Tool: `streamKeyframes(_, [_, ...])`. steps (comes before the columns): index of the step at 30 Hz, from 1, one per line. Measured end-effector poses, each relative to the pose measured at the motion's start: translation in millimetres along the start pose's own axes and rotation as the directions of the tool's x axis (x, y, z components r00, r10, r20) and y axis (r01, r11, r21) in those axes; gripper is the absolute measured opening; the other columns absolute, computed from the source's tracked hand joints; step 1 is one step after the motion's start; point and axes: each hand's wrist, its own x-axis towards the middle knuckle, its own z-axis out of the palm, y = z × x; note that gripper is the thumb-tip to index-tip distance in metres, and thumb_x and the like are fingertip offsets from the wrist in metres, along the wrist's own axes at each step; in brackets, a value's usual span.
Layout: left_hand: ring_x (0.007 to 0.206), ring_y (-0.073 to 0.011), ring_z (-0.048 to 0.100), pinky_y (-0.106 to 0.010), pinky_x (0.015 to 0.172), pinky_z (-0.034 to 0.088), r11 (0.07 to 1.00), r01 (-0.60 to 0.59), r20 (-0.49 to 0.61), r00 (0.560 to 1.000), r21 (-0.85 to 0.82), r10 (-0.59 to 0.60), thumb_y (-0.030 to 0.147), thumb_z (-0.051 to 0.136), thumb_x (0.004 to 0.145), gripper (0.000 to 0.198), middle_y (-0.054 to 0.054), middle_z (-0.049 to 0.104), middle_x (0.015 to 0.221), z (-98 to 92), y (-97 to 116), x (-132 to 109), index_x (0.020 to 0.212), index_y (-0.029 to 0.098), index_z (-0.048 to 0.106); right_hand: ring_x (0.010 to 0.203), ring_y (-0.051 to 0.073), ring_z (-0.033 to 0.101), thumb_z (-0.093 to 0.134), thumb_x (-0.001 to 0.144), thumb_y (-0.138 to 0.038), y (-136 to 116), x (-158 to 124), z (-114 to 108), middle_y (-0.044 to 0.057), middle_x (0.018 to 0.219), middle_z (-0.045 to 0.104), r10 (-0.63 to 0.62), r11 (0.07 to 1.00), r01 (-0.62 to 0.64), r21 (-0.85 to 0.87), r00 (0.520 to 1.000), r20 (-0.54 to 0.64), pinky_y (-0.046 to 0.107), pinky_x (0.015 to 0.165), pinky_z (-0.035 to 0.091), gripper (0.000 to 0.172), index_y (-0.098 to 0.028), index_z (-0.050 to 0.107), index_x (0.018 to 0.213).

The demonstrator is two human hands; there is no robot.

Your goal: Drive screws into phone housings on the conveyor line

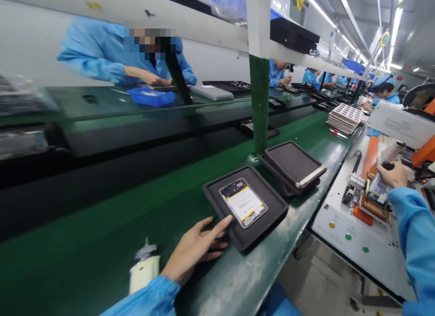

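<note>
My left hand [199,249] is at the near left edge of a black foam tray [253,239], fingers spread, with the thumb tip over the rim. Lying tilted in that tray is an opened phone [244,203] with a white battery label, yellow strips and a dark upper part. On the far right, my right hand [396,174] reaches over a machine's fixture [373,206]. Its fingers close around a small black part [388,165] whose kind I cannot make out. Just below it, another phone [377,193] sits in the fixture.
Stacked black trays [294,164] with a tape strip stand beyond the near tray. A pale bottle [144,270] with a needle tip is left of my left hand. A green post [259,103] rises from the bench [152,193]. The machine [331,216] has several buttons. Co-workers sit opposite.
</note>
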Motion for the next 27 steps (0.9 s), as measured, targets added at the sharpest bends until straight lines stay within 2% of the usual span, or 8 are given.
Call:
streamKeyframes(4, [0.057, -0.0191, 0.063, -0.024, 0.045, 0.049, 0.991, -0.073, 0.005, 0.997, 0.11, 0.072, 0.059, 0.067, 0.073, 0.087, -0.006, 0.063, 0.077, 15.3, 3, 8, 0.138, 0.012, 0.031, 0.093, 0.029, 0.06, 0.061, 0.069, -0.05, 16, -14, 25, 0.016, 0.097, 0.062, 0.028, 0.999, -0.023, -0.048, 0.995, 0.101, 0.038, 0.082, 0.047, 0.054, -0.012, 0.065, 0.107])
streamKeyframes(7, [0.055, -0.0186, 0.061, -0.024, 0.043, 0.048, 0.986, -0.102, 0.008, 0.995, 0.13, 0.102, 0.057, 0.072, 0.068, 0.093, -0.004, 0.064, 0.071, 17.8, 2, 13, 0.137, 0.01, 0.031, 0.097, 0.03, 0.059, 0.055, 0.074, -0.053, 21, -20, 34, 0.018, 0.1, 0.061, 0.025, 0.996, -0.012, -0.091, 0.99, 0.14, 0.038, 0.083, 0.045, 0.055, -0.011, 0.064, 0.108])
streamKeyframes(11, [0.052, -0.0153, 0.058, -0.02, 0.043, 0.045, 0.99, -0.129, -0.038, 0.991, 0.055, 0.131, 0.05, 0.08, 0.062, 0.094, 0.002, 0.062, 0.063, 16.9, -3, 19, 0.133, 0.011, 0.032, 0.107, 0.033, 0.053, 0.045, 0.08, -0.058, 19, -24, 41, 0.022, 0.105, 0.057, 0.011, 0.989, 0.013, -0.147, 0.987, 0.16, 0.041, 0.087, 0.041, 0.062, -0.006, 0.063, 0.109])
streamKeyframes(14, [0.045, -0.0129, 0.053, -0.019, 0.041, 0.042, 0.985, -0.17, -0.062, 0.984, -0.004, 0.169, 0.048, 0.084, 0.057, 0.089, 0.007, 0.058, 0.056, 17.2, -5, 21, 0.125, 0.015, 0.037, 0.114, 0.039, 0.046, 0.042, 0.083, -0.056, 15, -30, 46, 0.028, 0.115, 0.051, 0.033, 0.979, -0.008, -0.201, 0.992, 0.121, 0.049, 0.091, 0.037, 0.064, -0.001, 0.062, 0.109])
streamKeyframes(18, [0.054, -0.0154, 0.062, -0.022, 0.05, 0.05, 0.974, -0.166, -0.025, 0.986, -0.156, 0.164, 0.045, 0.085, 0.06, 0.08, 0.007, 0.062, 0.063, 17.9, -1, 17, 0.12, 0.021, 0.038, 0.114, 0.04, 0.044, 0.038, 0.088, -0.043, 10, -42, 53, 0.029, 0.116, 0.051, 0.024, 0.973, -0.003, -0.23, 0.996, 0.091, 0.052, 0.091, 0.036, 0.052, -0.001, 0.061, 0.109])
streamKeyframes(21, [0.066, -0.0161, 0.067, -0.027, 0.063, 0.057, 0.952, -0.124, 0.009, 0.991, -0.279, 0.131, 0.029, 0.084, 0.066, 0.07, 0.006, 0.067, 0.073, 18.7, 8, 10, 0.12, 0.023, 0.038, 0.114, 0.037, 0.046, 0.033, 0.091, -0.037, 8, -49, 50, 0.026, 0.113, 0.053, -0.036, 0.977, 0.057, -0.207, 0.994, 0.105, 0.052, 0.092, 0.036, 0.048, -0.003, 0.061, 0.11])
streamKeyframes(25, [0.065, -0.0126, 0.067, -0.023, 0.062, 0.056, 0.929, -0.047, 0.038, 0.997, -0.366, 0.066, 0.011, 0.073, 0.075, 0.049, 0.005, 0.07, 0.075, 21.2, 20, 4, 0.114, 0.021, 0.045, 0.121, 0.032, 0.045, 0.035, 0.091, -0.046, 7, -73, 26, 0.021, 0.125, 0.051, -0.199, 0.968, 0.215, -0.125, 0.971, 0.13, 0.051, 0.099, 0.035, 0.05, -0.01, 0.058, 0.117])
streamKeyframes(27, [0.064, -0.0117, 0.066, -0.021, 0.06, 0.055, 0.923, -0.04, 0.037, 0.998, -0.382, 0.058, 0.006, 0.071, 0.074, 0.048, 0.005, 0.07, 0.074, 21.3, 24, 0, 0.112, 0.02, 0.047, 0.122, 0.027, 0.047, 0.035, 0.091, -0.048, 11, -99, 12, 0.018, 0.129, 0.052, -0.332, 0.943, 0.332, 0.009, 0.943, 0.004, 0.044, 0.1, 0.038, 0.051, -0.011, 0.057, 0.119])
